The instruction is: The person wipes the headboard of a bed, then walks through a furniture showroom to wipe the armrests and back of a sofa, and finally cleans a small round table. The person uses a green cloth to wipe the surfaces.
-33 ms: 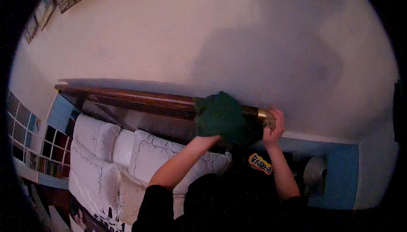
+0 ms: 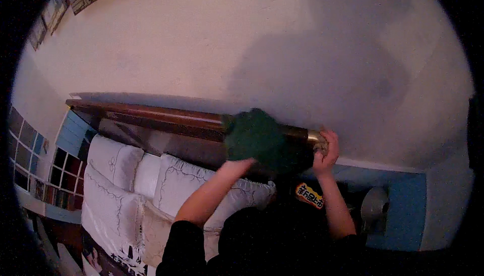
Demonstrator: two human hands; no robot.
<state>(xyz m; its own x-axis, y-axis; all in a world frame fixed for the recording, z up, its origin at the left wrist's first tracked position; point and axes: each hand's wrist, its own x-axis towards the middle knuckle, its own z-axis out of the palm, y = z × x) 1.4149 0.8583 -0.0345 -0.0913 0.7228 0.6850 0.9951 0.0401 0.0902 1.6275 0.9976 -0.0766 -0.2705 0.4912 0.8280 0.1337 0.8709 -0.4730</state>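
A: What is in hand at the headboard?

B: Cloth work on wood — a green cloth (image 2: 254, 140) lies over the dark headboard rail (image 2: 151, 117), covering the left hand (image 2: 242, 166) nearly to the wrist. Its fingers are hidden beneath; whether they are apart or clamped, I cannot tell.

A: And the other side?

B: To the right of the cloth, the right hand (image 2: 325, 155) has its fingers curled around the rail's brass-coloured end (image 2: 316, 137), as if bracing there.

A: What surrounds them?

B: Pale pillows (image 2: 171, 180) rest below and left of the left fingers. A yellow-edged sign (image 2: 309, 196) shows below the right fingers, and a pale wall (image 2: 201, 39) rises beyond both hands.

A: What does the next move call for?

B: With the cloth against the rail, the contact step appears under way. The next move seems to call for a firm right hold and a left hand that follows the wood — clear of the pillows.
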